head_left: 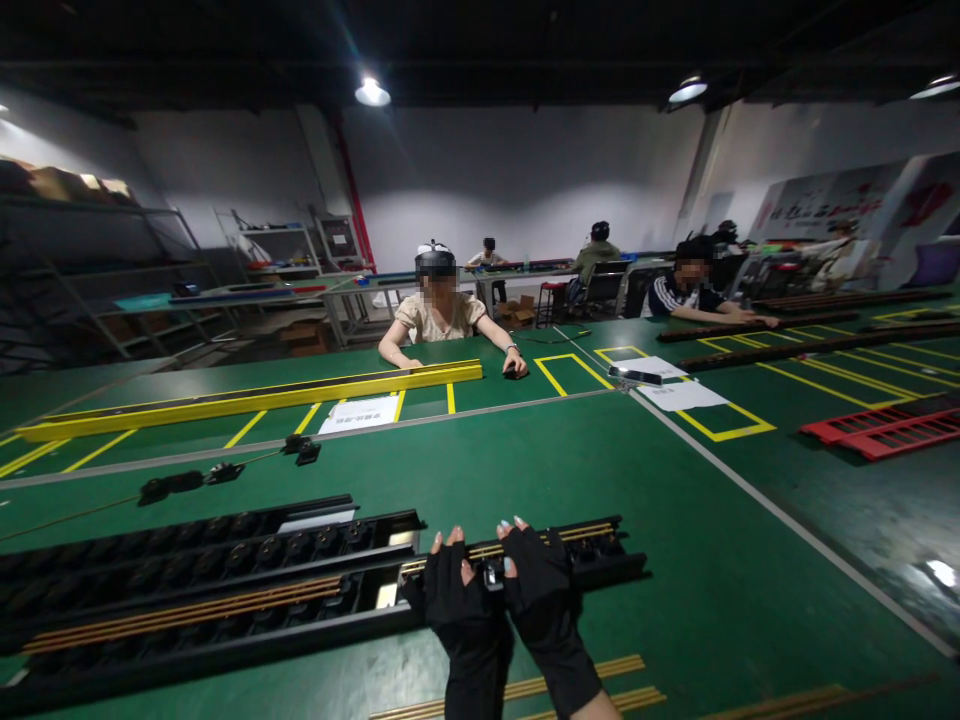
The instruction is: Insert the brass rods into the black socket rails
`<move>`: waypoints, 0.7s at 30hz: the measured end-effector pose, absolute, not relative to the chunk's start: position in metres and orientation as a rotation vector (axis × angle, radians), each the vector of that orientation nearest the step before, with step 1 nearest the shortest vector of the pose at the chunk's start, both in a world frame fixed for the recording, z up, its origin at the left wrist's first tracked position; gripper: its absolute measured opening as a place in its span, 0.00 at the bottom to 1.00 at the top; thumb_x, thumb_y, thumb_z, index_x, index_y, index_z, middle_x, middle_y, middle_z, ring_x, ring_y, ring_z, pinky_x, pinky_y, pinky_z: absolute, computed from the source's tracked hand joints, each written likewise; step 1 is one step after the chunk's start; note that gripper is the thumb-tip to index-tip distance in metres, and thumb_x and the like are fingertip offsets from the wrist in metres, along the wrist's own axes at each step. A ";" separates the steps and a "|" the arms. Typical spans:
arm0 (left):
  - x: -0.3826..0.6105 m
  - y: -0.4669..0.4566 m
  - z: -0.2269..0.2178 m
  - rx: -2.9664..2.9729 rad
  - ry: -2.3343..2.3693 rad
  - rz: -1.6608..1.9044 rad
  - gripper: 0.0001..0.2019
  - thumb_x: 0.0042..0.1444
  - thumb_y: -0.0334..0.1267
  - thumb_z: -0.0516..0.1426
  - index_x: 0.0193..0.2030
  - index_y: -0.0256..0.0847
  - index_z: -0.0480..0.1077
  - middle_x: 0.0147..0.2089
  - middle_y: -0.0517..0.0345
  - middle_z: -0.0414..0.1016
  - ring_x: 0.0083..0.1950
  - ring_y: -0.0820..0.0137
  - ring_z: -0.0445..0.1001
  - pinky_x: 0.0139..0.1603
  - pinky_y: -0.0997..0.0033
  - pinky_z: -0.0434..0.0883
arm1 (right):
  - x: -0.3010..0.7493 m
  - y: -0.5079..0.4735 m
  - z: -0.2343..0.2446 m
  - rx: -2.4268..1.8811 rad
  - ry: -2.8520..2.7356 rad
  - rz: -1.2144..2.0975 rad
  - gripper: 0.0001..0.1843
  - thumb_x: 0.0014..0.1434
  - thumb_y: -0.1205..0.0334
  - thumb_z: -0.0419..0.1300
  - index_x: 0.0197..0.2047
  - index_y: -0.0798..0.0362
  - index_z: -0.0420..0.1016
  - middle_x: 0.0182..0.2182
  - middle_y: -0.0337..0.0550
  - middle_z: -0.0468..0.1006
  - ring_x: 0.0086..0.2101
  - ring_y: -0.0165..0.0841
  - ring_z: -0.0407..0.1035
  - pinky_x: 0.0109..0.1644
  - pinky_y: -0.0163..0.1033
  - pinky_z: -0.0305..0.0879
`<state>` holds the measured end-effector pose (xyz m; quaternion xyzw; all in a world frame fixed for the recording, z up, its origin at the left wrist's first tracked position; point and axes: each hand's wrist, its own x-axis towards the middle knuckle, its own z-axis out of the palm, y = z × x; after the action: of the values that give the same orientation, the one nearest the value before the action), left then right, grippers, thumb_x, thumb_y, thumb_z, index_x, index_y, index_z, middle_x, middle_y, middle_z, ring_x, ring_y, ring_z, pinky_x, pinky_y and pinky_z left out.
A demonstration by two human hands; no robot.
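Both hands wear black fingerless gloves and lie side by side on a black channel rail (611, 560) with thin brass rods (589, 533) along its top. My left hand (455, 590) has its fingers curled over the rail near its left end. Close beside it, my right hand (534, 570) grips the same rail, thumb on the near side and fingertips over the far side. Between the thumbs a small shiny part (492, 574) shows in the rail. The palms hide the rail's middle.
Longer black rails with rollers (240, 555) lie at left, topped by brass rods (187, 612). More rods (585, 680) lie near the front edge. Beyond are a yellow bar (262, 398), paper sheets (360, 413) and red slotted strips (885, 428). A co-worker (442, 310) sits opposite.
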<state>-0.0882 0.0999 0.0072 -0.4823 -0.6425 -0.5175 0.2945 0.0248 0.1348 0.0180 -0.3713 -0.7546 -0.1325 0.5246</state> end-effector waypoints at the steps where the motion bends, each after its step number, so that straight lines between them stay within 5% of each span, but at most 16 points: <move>1: -0.091 0.099 0.008 -1.260 -1.710 -1.408 0.20 0.65 0.31 0.44 0.59 0.37 0.69 0.53 0.44 0.78 0.64 0.59 0.69 0.61 0.51 0.66 | 0.025 0.135 0.019 -0.884 -1.803 -0.316 0.23 0.65 0.68 0.49 0.60 0.48 0.73 0.48 0.42 0.83 0.53 0.33 0.74 0.73 0.44 0.42; 9: -0.114 0.094 0.009 -1.186 -1.808 -1.247 0.17 0.65 0.31 0.46 0.51 0.40 0.74 0.48 0.49 0.81 0.58 0.59 0.74 0.66 0.48 0.56 | 0.023 0.132 0.018 -0.893 -1.784 -0.281 0.24 0.66 0.67 0.48 0.61 0.47 0.72 0.49 0.41 0.82 0.54 0.33 0.74 0.72 0.45 0.44; 16: -0.132 0.092 0.003 -1.073 -1.825 -1.382 0.19 0.66 0.35 0.44 0.55 0.40 0.72 0.50 0.46 0.79 0.58 0.59 0.74 0.58 0.52 0.67 | 0.030 0.136 0.012 -0.877 -1.853 -0.312 0.24 0.66 0.66 0.49 0.63 0.47 0.70 0.50 0.42 0.81 0.56 0.33 0.72 0.71 0.45 0.49; 21: -0.130 0.090 0.010 -1.078 -1.813 -1.404 0.20 0.66 0.35 0.43 0.54 0.40 0.73 0.49 0.47 0.79 0.63 0.58 0.70 0.60 0.51 0.67 | 0.032 0.137 0.013 -0.881 -1.880 -0.352 0.23 0.65 0.67 0.51 0.61 0.49 0.72 0.51 0.42 0.81 0.56 0.33 0.72 0.72 0.44 0.45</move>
<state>-0.1296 0.0897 0.0100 -0.4059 -0.6828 -0.5286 0.2992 0.0322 0.1373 0.0131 -0.3634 -0.7758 -0.1453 0.4949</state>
